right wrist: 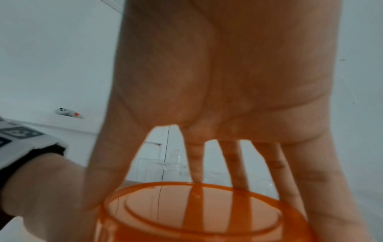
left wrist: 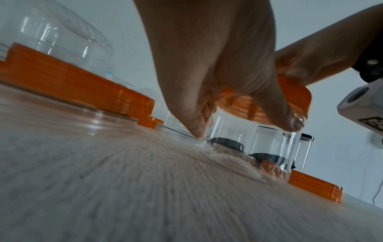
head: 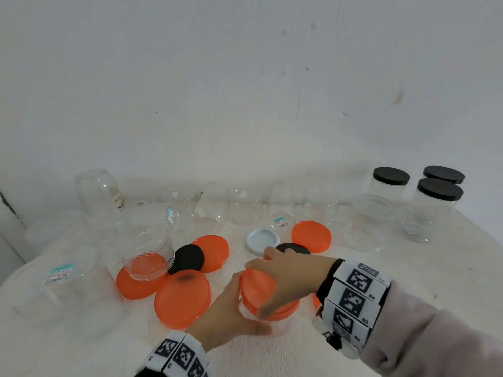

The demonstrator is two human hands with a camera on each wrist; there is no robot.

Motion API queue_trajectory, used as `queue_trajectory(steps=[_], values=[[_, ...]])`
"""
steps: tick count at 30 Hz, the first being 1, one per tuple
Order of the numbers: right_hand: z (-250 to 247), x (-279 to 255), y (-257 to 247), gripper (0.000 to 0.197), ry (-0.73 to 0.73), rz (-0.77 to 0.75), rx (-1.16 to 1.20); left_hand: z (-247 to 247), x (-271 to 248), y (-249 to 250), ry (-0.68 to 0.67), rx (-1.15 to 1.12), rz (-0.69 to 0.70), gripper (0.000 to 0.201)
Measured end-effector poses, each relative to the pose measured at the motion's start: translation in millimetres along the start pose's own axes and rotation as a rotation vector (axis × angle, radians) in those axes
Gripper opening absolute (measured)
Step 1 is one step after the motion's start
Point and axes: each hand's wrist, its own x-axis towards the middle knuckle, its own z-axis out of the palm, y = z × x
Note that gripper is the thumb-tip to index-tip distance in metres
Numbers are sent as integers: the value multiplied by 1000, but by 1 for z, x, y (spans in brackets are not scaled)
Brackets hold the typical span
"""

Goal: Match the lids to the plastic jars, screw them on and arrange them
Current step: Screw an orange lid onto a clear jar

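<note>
Orange plastic, translucent, caps the small clear jar (head: 268,323) at the near middle of the tabletop (head: 285,355): this orange lid (head: 257,288) sits on the jar's mouth under the right hand (head: 285,278), whose spread fingers curl over its rim. The left hand (head: 231,314) wraps the jar's wall just below the lid, steadying it.

From here the thread could cross and jam, I judge, since in the left wrist view the lid looks tilted on the mouth (blur makes this uncertain). A thin jar wall may also flex under a hard squeeze and spoil the fit.

Left of the jar lie more loose orange lids (head: 182,297) and a black lid (head: 187,258), with a white lid (head: 262,240) beyond it; three black-capped jars (head: 390,183) stand far right.

Only the right wrist view shows the fingers through the lid's top; only the head view shows the remaining upturned jars (head: 147,240).
</note>
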Motion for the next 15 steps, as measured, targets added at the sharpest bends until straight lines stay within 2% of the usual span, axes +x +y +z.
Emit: queue_trajectory(steps=[3, 5, 7, 9, 12, 15], values=[[4, 0, -2, 90, 61, 74, -24, 0, -1, 1, -12, -16, 9, 114], [2, 0, -1, 98, 21, 98, -36, 1, -1, 2, -18, -17, 5, 111], [-1, -2, 1, 107, -54, 68, -43, 0, -1, 2, -13, 4, -7, 115], [-2, -4, 2, 105, -69, 8, -38, 0, 0, 2, -8, 25, -20, 120], [2, -3, 4, 100, -4, -6, -16, 1, 0, 2, -5, 13, -20, 123], [10, -2, -1, 96, 66, 72, -10, 1, 0, 2, -7, -13, -12, 119]])
